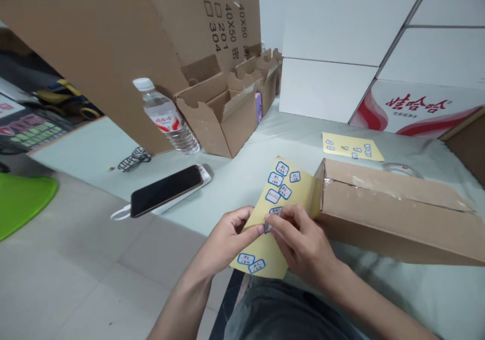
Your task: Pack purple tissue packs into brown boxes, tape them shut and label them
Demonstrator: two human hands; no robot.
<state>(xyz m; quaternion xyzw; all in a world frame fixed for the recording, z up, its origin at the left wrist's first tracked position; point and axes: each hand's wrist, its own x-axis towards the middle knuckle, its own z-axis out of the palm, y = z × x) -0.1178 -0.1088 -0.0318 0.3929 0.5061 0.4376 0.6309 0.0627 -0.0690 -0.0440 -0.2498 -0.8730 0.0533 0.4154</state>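
Note:
A yellow sheet (pixel 254 214) carries several small blue-edged labels with handwriting. My left hand (pixel 235 234) grips its left edge, the thumb lying on top beside a label. Over the middle of the sheet, my right hand (pixel 301 236) has thumb and forefinger brought together on a blue-edged label (pixel 276 211); whether that label is lifted cannot be made out. The sheet's upper right side meets the end of a closed, taped cardboard box (pixel 386 213) lying on the table. Part of the label is hidden behind my right fingers.
On the pale green table (pixel 242 173) are a water bottle (pixel 166 117), a phone (pixel 166 191) on a white object near the front edge, and a coiled cable (pixel 134 159). Open cardboard boxes (pixel 227 115) stand behind. Another yellow label sheet (pixel 350 147) and a tape roll (pixel 402 169) lie beyond the taped box.

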